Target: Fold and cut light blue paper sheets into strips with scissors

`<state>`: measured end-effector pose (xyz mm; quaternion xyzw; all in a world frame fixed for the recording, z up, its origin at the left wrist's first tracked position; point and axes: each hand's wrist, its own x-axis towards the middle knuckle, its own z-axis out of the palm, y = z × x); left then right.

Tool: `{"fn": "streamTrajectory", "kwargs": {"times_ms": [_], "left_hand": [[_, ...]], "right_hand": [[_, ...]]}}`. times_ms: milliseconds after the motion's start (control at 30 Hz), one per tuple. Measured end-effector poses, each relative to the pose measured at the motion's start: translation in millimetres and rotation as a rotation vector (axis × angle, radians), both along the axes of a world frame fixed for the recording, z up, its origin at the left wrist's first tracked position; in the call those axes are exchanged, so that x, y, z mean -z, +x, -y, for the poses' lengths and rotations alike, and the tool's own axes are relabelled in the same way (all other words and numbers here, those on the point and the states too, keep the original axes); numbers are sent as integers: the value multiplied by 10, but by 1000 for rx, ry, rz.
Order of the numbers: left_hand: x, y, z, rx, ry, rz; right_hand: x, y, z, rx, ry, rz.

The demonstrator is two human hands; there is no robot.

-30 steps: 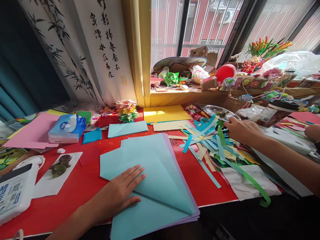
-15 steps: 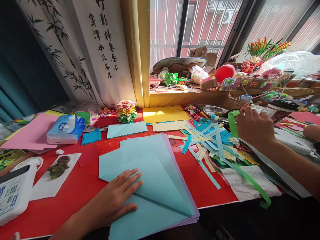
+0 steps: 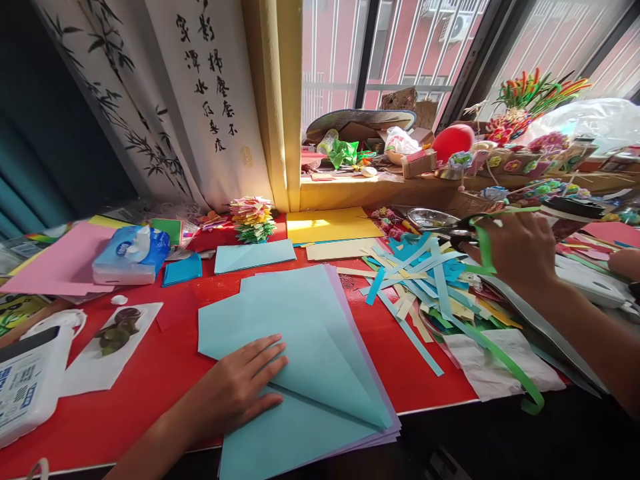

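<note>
My left hand [image 3: 245, 383] lies flat, fingers stretched, on a light blue sheet of paper [image 3: 300, 313] with a folded flap and a diagonal crease. Lilac sheets [image 3: 345, 300] show beneath its right edge. At the right, my right hand [image 3: 523, 247] is closed around black-handled scissors [image 3: 463, 233], whose blades point left and are partly hard to make out. A green paper strip [image 3: 485, 247] hangs over the fingers. Below the scissors lies a heap of cut paper strips [image 3: 425, 273] in blue, cream and green. Another green strip [image 3: 515, 373] trails over a white tissue [image 3: 500, 363].
A tissue pack [image 3: 133, 253], pink sheets [image 3: 60, 257] and a white box [image 3: 30, 380] stand at the left. Behind are a folded-paper stack [image 3: 253, 220] and yellow paper [image 3: 325, 225]. A dark-lidded cup [image 3: 570, 213] stands right, near another person's hand [image 3: 625, 263].
My right hand has shifted slightly right, and the black scissor handles show more clearly at its fingers. The green strip there has moved with it. My left hand stays on the blue paper.
</note>
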<state>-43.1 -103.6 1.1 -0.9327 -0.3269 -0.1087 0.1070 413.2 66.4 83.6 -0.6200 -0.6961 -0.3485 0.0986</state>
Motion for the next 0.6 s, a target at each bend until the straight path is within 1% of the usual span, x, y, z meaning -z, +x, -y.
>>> {"fn": "streamTrajectory", "kwargs": {"times_ms": [67,133,200,267,333,400,467,533,600], "left_hand": [[8,2,11,-24,-9,38],[10,11,20,-44,-17,45],[11,21,22,-47,-21,33],[16,25,19,-40,-24,36],[24,20,17,-35,-22,63],[22,15,19,-34,-16,90],[-11,41,14,-30,-7,109],[-96,143,-19,-31,21,141],[-236,351,-106,-46,77,180]], "right_hand": [[106,39,-7,46,40,43],[223,72,-31,28,31,69],[309,94,-63,15,53,-19],[338,101,-89,24,107,-118],[315,87,-98,44,109,-141],[263,37,-83,50,35,-114],[207,-63,-42,88,-35,-140],[161,-224,19,126,-106,-167],[126,-441,91,128,-179,-156]]}}
